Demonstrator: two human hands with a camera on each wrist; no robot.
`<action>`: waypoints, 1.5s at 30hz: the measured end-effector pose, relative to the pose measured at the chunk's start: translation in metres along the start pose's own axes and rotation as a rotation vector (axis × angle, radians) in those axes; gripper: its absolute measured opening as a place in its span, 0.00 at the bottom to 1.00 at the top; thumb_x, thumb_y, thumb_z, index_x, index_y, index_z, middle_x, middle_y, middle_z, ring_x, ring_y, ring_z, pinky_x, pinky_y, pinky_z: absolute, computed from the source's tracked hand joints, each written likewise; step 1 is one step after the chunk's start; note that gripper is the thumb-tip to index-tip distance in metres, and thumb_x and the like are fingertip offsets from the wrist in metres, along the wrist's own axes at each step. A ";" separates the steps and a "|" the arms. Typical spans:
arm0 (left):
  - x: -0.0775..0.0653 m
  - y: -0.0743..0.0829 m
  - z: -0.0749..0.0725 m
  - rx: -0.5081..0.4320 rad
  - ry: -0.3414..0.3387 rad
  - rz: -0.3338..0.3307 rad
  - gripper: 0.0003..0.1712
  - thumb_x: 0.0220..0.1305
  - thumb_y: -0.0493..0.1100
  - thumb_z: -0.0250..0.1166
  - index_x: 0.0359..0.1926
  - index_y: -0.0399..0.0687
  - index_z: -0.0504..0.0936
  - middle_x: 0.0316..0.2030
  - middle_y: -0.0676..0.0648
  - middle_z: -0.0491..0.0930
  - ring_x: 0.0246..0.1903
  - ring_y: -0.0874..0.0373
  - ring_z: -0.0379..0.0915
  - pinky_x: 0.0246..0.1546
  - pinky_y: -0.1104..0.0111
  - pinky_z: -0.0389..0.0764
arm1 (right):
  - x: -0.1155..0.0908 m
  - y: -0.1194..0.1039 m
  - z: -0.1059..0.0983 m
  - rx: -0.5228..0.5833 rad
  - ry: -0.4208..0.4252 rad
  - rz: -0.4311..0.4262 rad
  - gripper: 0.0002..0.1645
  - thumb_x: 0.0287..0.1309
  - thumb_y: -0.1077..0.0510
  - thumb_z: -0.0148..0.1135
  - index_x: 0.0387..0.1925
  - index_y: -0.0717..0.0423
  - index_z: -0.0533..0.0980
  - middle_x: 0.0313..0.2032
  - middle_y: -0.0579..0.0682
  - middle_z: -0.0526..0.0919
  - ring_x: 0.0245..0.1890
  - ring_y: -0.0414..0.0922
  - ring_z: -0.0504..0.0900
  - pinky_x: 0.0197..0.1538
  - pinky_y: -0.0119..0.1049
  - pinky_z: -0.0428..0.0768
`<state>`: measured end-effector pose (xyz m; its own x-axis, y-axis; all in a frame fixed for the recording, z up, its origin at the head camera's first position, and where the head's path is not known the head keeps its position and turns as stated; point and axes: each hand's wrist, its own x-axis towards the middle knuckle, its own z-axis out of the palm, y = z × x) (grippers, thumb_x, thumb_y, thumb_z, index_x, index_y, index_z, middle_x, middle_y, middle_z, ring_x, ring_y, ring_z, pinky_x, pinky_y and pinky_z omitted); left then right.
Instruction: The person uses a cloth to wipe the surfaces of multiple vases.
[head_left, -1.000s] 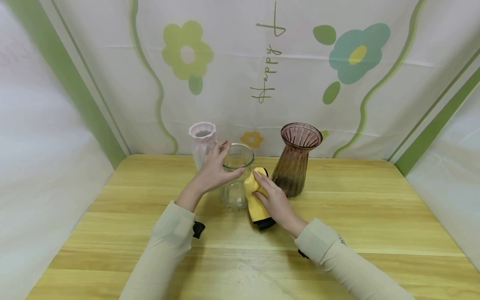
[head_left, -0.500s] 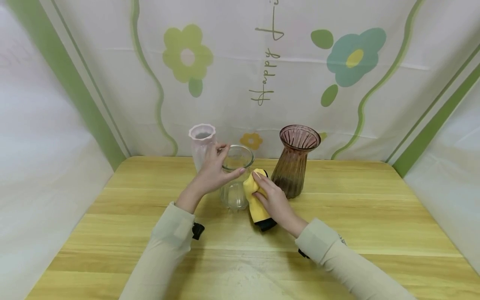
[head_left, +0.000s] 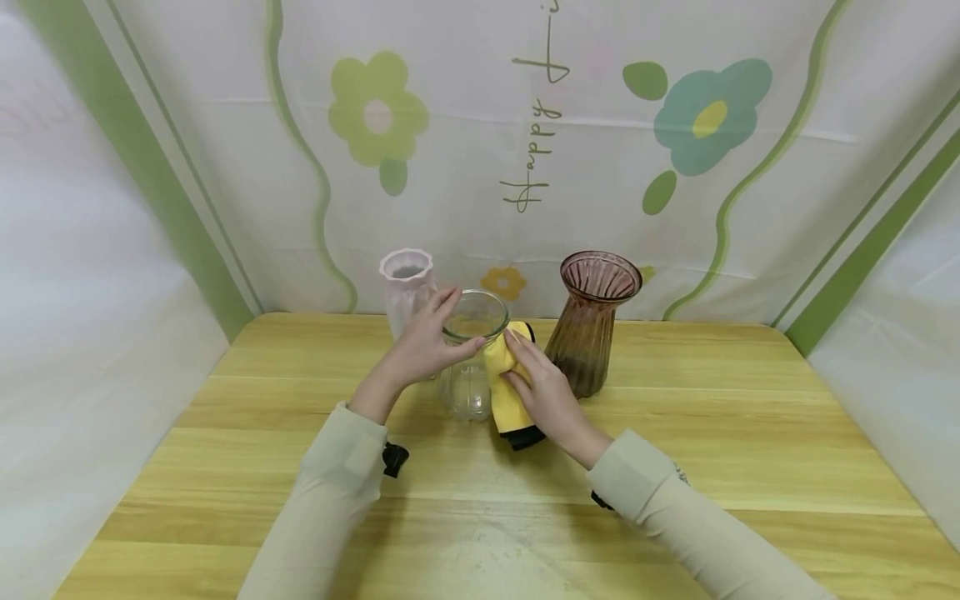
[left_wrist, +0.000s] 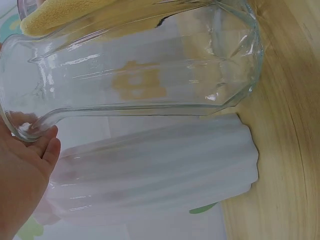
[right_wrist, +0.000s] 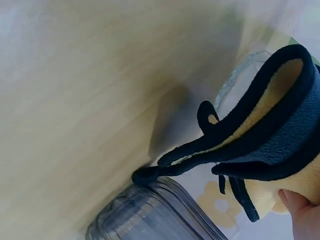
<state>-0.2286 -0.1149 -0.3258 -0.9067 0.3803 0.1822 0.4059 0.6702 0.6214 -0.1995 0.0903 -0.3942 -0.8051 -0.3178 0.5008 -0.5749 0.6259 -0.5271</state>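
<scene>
A clear glass vase (head_left: 467,398) stands upright mid-table. My left hand (head_left: 426,340) holds it near the rim from the left, thumb in front and fingers behind; in the left wrist view those fingers (left_wrist: 50,147) lie around its neck. My right hand (head_left: 553,398) grips a folded yellow cloth (head_left: 510,410) with dark edging, pressed against the vase's right side just under the rim. From the right wrist, the cloth (right_wrist: 280,130) shows its layered folds, dark trim and a small loop, with my thumb on it. The cloth hides part of the vase there.
A pale pink fluted vase (head_left: 405,293) stands behind my left hand, close to the glass one. To the right is a ribbed purple-to-brown glass vase (head_left: 588,333), near my right knuckles. Behind the wooden table (head_left: 720,433) hangs a flower-printed curtain (head_left: 457,125).
My right hand has slid the cloth upward along the glass vase toward its rim. The left hand keeps its hold, and the vases stay in place.
</scene>
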 end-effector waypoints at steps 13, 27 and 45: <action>0.002 -0.004 0.005 -0.010 -0.010 0.007 0.52 0.63 0.56 0.61 0.74 0.37 0.42 0.74 0.36 0.42 0.73 0.36 0.43 0.70 0.43 0.53 | -0.014 0.013 0.007 -0.032 -0.082 0.045 0.36 0.58 0.64 0.62 0.68 0.58 0.64 0.61 0.63 0.72 0.55 0.59 0.78 0.53 0.49 0.80; 0.001 -0.002 0.006 0.004 0.051 0.008 0.52 0.62 0.56 0.64 0.74 0.36 0.47 0.71 0.34 0.48 0.71 0.40 0.44 0.69 0.43 0.56 | -0.004 0.010 0.002 0.001 -0.014 -0.022 0.35 0.57 0.66 0.62 0.67 0.61 0.65 0.63 0.65 0.71 0.60 0.59 0.75 0.56 0.49 0.78; 0.004 -0.006 0.009 -0.047 0.012 0.012 0.50 0.63 0.56 0.58 0.75 0.38 0.43 0.75 0.36 0.40 0.73 0.36 0.40 0.69 0.40 0.53 | -0.007 0.012 0.005 0.004 -0.058 0.032 0.35 0.59 0.65 0.61 0.67 0.61 0.64 0.63 0.64 0.70 0.58 0.59 0.76 0.55 0.48 0.79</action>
<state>-0.2339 -0.1118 -0.3356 -0.9031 0.3805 0.1992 0.4117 0.6347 0.6540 -0.2017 0.0968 -0.4077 -0.8301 -0.3387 0.4429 -0.5492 0.6336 -0.5449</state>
